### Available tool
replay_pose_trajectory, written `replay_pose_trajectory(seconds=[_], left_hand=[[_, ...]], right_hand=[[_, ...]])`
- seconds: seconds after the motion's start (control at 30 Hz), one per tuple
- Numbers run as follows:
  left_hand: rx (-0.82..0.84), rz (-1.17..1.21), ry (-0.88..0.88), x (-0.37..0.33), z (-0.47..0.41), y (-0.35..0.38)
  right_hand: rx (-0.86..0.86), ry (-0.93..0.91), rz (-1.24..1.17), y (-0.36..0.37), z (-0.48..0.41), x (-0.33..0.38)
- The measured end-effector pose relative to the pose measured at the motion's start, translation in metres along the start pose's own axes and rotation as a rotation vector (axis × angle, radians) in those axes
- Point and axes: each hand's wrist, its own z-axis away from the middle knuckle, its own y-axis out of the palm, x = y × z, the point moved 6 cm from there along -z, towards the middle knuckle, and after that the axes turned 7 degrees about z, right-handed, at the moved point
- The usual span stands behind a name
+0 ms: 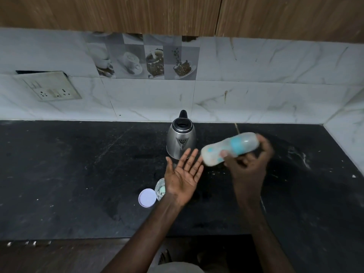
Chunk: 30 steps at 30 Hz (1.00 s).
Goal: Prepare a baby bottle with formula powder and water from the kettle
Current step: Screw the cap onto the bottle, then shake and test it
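1. Worktop: one black counter carries everything.
2. Kettle: one, steel, upright at the back edge near the middle. Pouring looks finished.
3. Hands: two. The right hand is curled tight round the bottle. The left hand lies flat, palm up, fingers spread and holding nothing, just beside the bottle's end.
4. Bottle: one, held above the counter in front of the kettle, nearly level, blurred and cloudy inside. It is probably being mixed, so the task seems close to done.
5. Jar: one, open, towards the front edge, partly behind the left wrist.
6. Lid: one, off, just beside the jar. Closing remains.
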Motion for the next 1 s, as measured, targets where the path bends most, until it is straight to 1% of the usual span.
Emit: replay_pose_trajectory(seconds=[0.03,0.07,0.13,0.17,0.2,0.27,0.3,0.33,0.37,0.43,0.47,0.63,0.77,0.8,0.83,0.87,0.93,0.97,1.0], left_hand=[[-0.001,-0.004,0.008,-0.001,-0.001,-0.002],[-0.009,0.004,0.011,-0.002,-0.002,-0.004],[-0.021,0.031,0.003,-0.002,-0.003,-0.008],[-0.024,0.033,0.002,-0.002,-0.003,-0.008],[-0.032,0.020,0.009,-0.003,-0.003,-0.010],[-0.040,-0.011,0.018,-0.005,-0.005,-0.011],[-0.037,-0.011,0.016,-0.004,-0.004,-0.011],[-0.038,-0.003,0.013,-0.004,-0.004,-0.011],[-0.036,0.012,0.008,-0.002,-0.003,-0.010],[-0.029,0.028,-0.011,0.002,-0.004,-0.009],[-0.028,0.021,-0.015,0.002,-0.005,-0.008],[-0.001,0.019,-0.028,-0.001,-0.004,-0.008],[0.031,0.002,-0.047,0.003,-0.001,0.002],[0.026,-0.003,-0.046,0.003,-0.001,0.002],[0.019,-0.013,-0.038,0.003,-0.001,0.001],[0.006,-0.029,-0.024,0.001,-0.002,-0.001],[-0.011,-0.054,-0.004,-0.003,-0.004,-0.004],[-0.010,-0.050,-0.001,-0.005,-0.005,-0.005],[-0.013,-0.039,-0.001,-0.006,-0.006,-0.006]], right_hand=[[-0.065,0.008,-0.024,-0.002,0.002,-0.001],[-0.032,0.003,0.034,0.003,0.005,0.001],[0.201,-0.033,0.270,0.020,0.015,-0.005],[0.212,-0.039,0.314,0.020,0.018,-0.008],[0.127,-0.013,0.261,0.013,0.017,-0.007],[-0.188,0.065,-0.017,-0.006,0.012,-0.008],[-0.253,0.083,-0.090,-0.009,0.012,-0.009],[-0.218,0.098,-0.085,-0.002,0.013,-0.007],[-0.101,0.094,-0.005,0.009,0.019,-0.009],[0.193,0.072,0.181,0.034,0.036,-0.019],[0.277,0.077,0.193,0.039,0.042,-0.022],[0.446,0.052,0.186,0.037,0.029,-0.023],[0.489,0.027,0.190,0.040,0.020,-0.016],[0.477,-0.005,0.215,0.038,0.015,-0.009],[0.415,-0.031,0.215,0.032,0.008,-0.004],[0.300,-0.028,0.156,0.022,0.000,0.002],[-0.005,-0.004,-0.034,0.002,-0.010,0.011],[-0.088,-0.014,-0.058,-0.002,-0.010,0.009],[-0.080,-0.006,-0.032,0.003,-0.007,0.010]])
